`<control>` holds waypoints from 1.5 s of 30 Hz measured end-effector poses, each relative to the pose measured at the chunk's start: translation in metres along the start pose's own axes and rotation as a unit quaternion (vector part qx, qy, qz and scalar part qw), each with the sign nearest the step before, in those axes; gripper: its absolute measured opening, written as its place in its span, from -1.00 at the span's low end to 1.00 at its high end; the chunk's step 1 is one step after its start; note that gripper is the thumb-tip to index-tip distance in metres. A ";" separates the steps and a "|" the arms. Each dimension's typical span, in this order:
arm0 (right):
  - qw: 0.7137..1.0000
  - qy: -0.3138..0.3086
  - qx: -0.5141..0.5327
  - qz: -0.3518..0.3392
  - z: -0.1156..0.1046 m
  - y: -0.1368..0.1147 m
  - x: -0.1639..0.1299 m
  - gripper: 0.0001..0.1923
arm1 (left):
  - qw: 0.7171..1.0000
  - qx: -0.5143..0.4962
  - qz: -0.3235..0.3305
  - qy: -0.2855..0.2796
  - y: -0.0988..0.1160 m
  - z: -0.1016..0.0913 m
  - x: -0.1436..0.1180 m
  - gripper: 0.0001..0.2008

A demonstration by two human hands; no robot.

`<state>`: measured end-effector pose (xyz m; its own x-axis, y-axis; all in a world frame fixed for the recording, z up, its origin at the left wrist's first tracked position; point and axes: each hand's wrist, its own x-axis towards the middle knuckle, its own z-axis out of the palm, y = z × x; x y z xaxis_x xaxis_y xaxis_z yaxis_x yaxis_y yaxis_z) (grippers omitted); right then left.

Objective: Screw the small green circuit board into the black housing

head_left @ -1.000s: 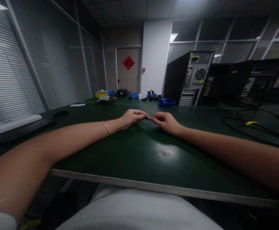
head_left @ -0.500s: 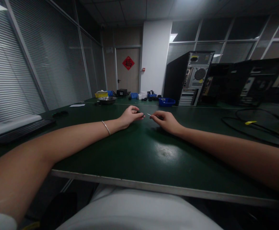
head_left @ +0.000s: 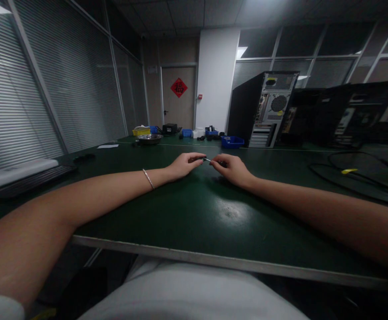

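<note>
1. A person sits at a dark green table, both bare forearms stretched far forward across it, hands meeting near the middle of the tabletop.
2. The left hand rests on the table with its thumb and forefinger pinched together, pointing right. Whether something small sits inside that pinch cannot be told. A thin bracelet circles the left wrist.
3. The right hand lies just right of the left one, its fingers curled and its thumb and forefinger clamped on a small thin pin.
4. The pin is a short silvery sliver, too small to identify. It sticks out of the right fingertips toward the left hand, its long axis roughly level and running left to right, just above the table.
5. The pin's free tip sits in the narrow gap between the two hands, very near the left fingertips; whether it touches them cannot be told. The right hand carries it; the left is merely closest to its tip.
6. Farther back on the table from the hands: a metal bowl, a blue bin, and a computer tower with its back panel showing. Black cables trail over the table to the right of the hands, and a keyboard lies to the far left.
</note>
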<state>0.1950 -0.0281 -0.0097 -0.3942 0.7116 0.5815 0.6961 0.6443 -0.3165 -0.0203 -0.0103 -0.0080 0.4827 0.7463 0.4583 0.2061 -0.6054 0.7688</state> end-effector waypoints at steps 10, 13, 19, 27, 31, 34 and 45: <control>1.000 -0.009 -0.007 -0.004 -0.001 0.002 0.000 -0.74 | 0.996 0.078 0.052 -0.001 -0.009 -0.003 0.002 -0.74; 1.000 -0.011 0.006 -0.010 0.000 0.002 0.001 -0.74 | 0.998 0.047 0.050 -0.010 -0.010 -0.004 0.003 -0.73; 0.999 -0.024 0.038 -0.022 -0.002 0.003 0.001 -0.72 | 0.998 -0.053 0.011 -0.028 -0.009 -0.003 0.003 -0.71; 0.998 -0.035 0.054 -0.028 -0.001 0.003 0.001 -0.73 | 0.973 -0.209 -0.098 -0.019 -0.004 -0.001 0.001 -0.79; 0.998 -0.029 0.054 -0.026 0.000 0.004 0.002 -0.74 | 0.973 -0.207 -0.104 -0.018 -0.004 -0.001 0.001 -0.79; 0.998 -0.017 0.052 -0.016 0.000 0.004 0.002 -0.73 | 0.979 -0.181 -0.095 -0.008 -0.007 -0.001 0.003 -0.77; 0.998 0.001 0.054 0.013 -0.002 -0.001 0.001 -0.71 | 0.996 0.002 -0.019 -0.085 -0.005 0.000 0.002 -0.71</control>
<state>0.1953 -0.0283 -0.0072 -0.3744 0.7284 0.5738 0.6378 0.6515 -0.4108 -0.0201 -0.0063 -0.0109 0.6113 0.7118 0.3460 0.2309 -0.5786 0.7823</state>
